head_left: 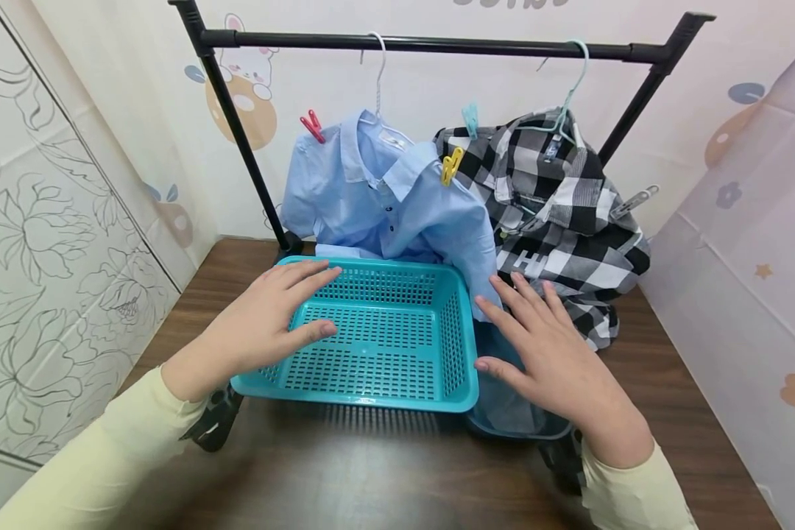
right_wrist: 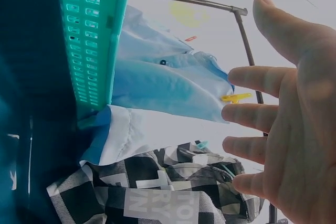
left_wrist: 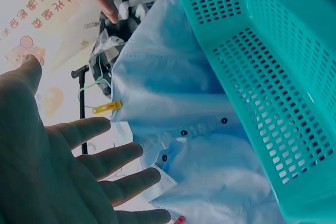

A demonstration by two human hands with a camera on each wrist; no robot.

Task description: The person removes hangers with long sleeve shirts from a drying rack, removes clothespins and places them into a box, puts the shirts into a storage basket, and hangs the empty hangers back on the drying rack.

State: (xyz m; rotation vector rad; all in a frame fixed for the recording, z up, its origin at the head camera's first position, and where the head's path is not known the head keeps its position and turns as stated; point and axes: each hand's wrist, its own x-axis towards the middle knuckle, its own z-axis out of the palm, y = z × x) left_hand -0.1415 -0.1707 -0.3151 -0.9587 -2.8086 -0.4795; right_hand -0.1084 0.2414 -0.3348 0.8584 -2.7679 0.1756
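Note:
My left hand [head_left: 258, 316] hovers over the left side of a teal perforated basket [head_left: 364, 402], fingers spread and holding nothing. My right hand [head_left: 550, 353], also spread and empty, is raised to the basket's right, above a dark blue bin [head_left: 517, 419] partly under the basket. A light blue shirt [head_left: 397, 213] hangs behind the basket with a red clip [head_left: 313, 126] and a yellow clip [head_left: 451, 166]. Beside it hangs a black-and-white checked shirt [head_left: 576, 199] with a light blue clip [head_left: 470, 120] and a grey clip [head_left: 634, 202]. Inside the basket no item shows.
A black rack bar [head_left: 437, 46] spans the back, carrying a white hanger [head_left: 379, 81] and a mint hanger [head_left: 573, 88]. The brown tabletop [head_left: 344, 478] extends in front of the basket. Patterned panels [head_left: 46, 199] stand at the left, and printed cloth [head_left: 748, 243] is at the right.

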